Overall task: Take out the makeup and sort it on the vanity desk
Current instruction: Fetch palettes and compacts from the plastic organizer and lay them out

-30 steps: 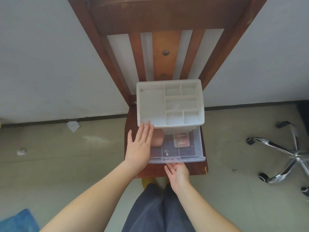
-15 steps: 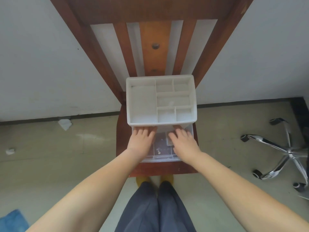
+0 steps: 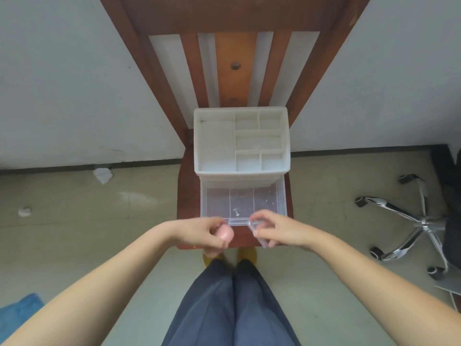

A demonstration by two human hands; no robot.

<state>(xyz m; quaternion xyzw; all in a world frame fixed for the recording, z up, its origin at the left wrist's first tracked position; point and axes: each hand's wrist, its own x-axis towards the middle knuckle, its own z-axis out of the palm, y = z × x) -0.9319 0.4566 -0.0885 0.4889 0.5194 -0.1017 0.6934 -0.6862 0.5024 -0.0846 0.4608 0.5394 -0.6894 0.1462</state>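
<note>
- Nearest are the person's dark trouser legs, knees together, with yellow shoe tips just past them on the pale floor; a blue cloth lies at the near left
- The left hand hangs over the front edge of the wooden chair seat, fingers curled round a pink egg-shaped makeup sponge that shows between thumb and fingers
- The right hand is beside it over the same front edge, thumb and fingertips pinching a small clear flat case; the case is blurred and I cannot tell what it contains
- Both hands cover the front lip of the clear drawer, which is pulled out toward the seat's front edge; its floor is split by thin dividers, and only specks and one tiny pale bit lie in the middle section
- Above and behind the drawer sits the white organizer, toward the back of the seat, its open top cut into one large compartment on the left and smaller ones on the right; its body overhangs the drawer's rear part
- Behind that rise the slats of the chair back, with a grey-white wall beyond
- Off to the right stands a chrome office-chair base on castors, well apart from the seat; on the left floor, near the skirting, lie a crumpled white paper and a smaller scrap
</note>
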